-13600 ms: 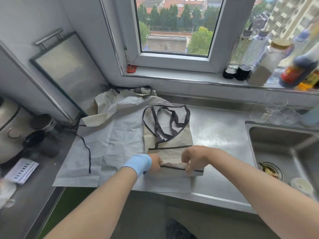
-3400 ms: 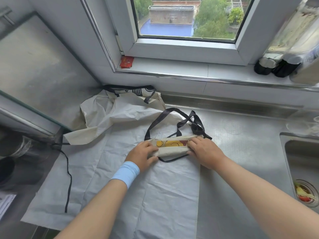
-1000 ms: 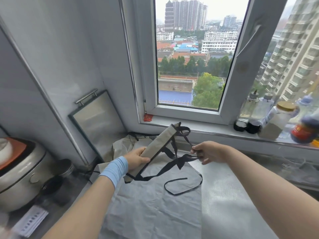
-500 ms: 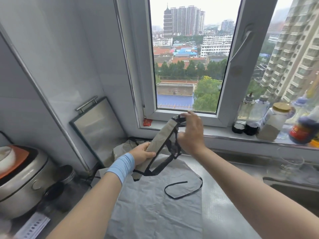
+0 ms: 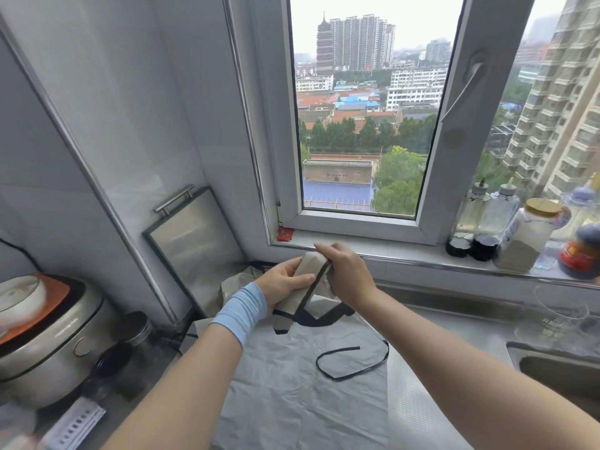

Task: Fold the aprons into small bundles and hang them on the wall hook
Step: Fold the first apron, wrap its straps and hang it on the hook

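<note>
Two hands on one rolled-up apron here. The beige apron bundle [image 5: 310, 266] is held up off the table, tilted, just below the window [image 5: 357, 125] and a bit left of its middle. Left hand [image 5: 285, 284], the one with the light blue wristband [image 5: 240, 306], has its fingers and thumb wrapped round the middle of the roll. Right hand [image 5: 344, 274] is curled over the top end, fingers closed down on it. A black strap [image 5: 336, 312] runs along the roll and up under the right palm; can't tell if that hand is pinching the strap itself or just the cloth. The rest of the strap hangs down and its loose end lies in a loop on a second apron, a grey one [image 5: 292, 401], spread flat on the steel table [image 5: 438, 336] below the window. More crumpled pale fabric [image 5: 233, 280] sits behind the hands, closer to the window. Rice cooker [image 5: 42, 336] is way off to the window's left, bottles and jars [image 5: 506, 228] stand along its sill on the right, sink [image 5: 558, 368] below those
</note>
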`<action>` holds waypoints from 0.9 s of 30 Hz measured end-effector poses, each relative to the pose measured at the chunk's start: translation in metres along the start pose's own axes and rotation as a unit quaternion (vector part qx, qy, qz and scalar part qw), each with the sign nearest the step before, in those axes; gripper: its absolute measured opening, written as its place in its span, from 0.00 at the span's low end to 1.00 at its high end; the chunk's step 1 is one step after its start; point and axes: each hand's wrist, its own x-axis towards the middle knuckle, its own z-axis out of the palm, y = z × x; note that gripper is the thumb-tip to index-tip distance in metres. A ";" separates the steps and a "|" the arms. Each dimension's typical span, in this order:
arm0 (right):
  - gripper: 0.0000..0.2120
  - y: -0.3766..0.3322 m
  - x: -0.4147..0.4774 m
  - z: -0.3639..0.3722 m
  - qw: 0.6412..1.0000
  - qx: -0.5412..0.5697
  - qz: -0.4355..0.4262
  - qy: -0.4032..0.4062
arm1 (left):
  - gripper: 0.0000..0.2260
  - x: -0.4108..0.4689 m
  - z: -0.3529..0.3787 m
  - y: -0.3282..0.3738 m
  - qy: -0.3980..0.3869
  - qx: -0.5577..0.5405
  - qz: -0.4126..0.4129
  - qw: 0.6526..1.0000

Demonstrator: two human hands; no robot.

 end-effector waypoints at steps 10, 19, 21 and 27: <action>0.08 -0.012 0.024 -0.022 0.930 0.242 0.229 -0.156 | 0.36 0.006 0.009 0.016 0.192 0.245 -0.074 0.947; 0.14 -0.026 0.026 -0.040 0.746 0.497 0.304 -0.323 | 0.27 0.015 0.002 0.003 0.108 0.210 0.014 0.972; 0.20 -0.029 0.029 -0.034 0.802 0.427 0.289 -0.301 | 0.28 0.017 0.004 0.005 0.120 0.232 0.005 0.965; 0.20 -0.025 0.030 -0.030 0.862 0.371 0.293 -0.185 | 0.23 0.005 -0.003 0.006 0.060 0.248 -0.047 0.966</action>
